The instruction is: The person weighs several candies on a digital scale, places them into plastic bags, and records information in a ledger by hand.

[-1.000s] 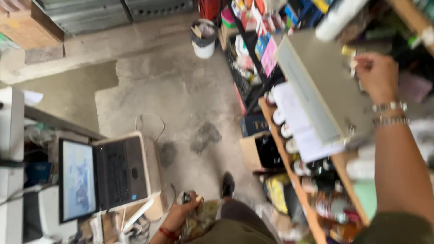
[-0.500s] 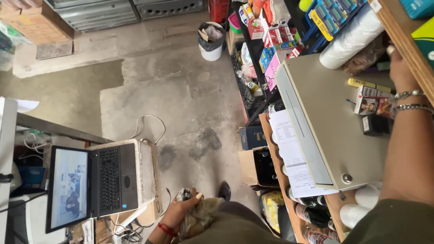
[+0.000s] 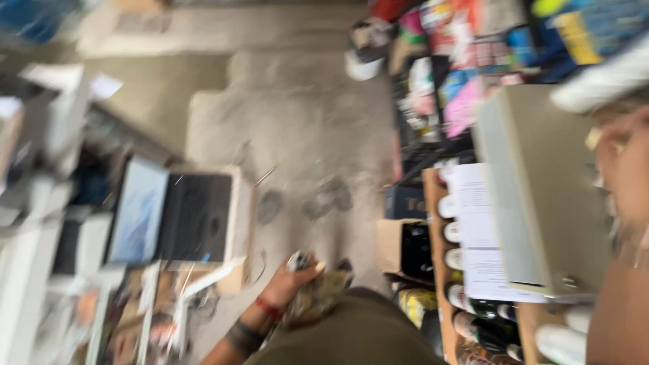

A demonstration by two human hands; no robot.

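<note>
We look down through a blurred view at our left hand (image 3: 297, 274), low by our hip, closed around a small dark object with a pale top (image 3: 298, 260); the blur keeps us from telling what kind of thing it is. A crumpled, mottled brown and green piece of cloth or paper (image 3: 323, 297) sits just beside that hand, against our olive trousers (image 3: 351, 334), and we cannot tell whether the fingers grip it too. A red band (image 3: 270, 309) circles the left wrist, with a dark band lower on the forearm. Our right hand (image 3: 625, 169) is raised at the far right, up against the shelves behind the open grey cabinet door (image 3: 541, 196); it is too smeared for us to tell whether it is open or closed, or whether it holds anything. White printed sheets (image 3: 476, 230) hang on the inner side of that door, and a row of bottles with pale caps (image 3: 451, 236) stands on the wooden shelf (image 3: 433, 203) beside it. Colourful packages (image 3: 466, 61) crowd the shelves above. To the left, well apart from both hands, an open laptop (image 3: 172, 216) rests on a pale box near the edge of a cluttered tabletop (image 3: 40, 203). The grey concrete floor (image 3: 297, 128) lies between the two sides, with a white bucket (image 3: 365, 57) at its far end.
</note>
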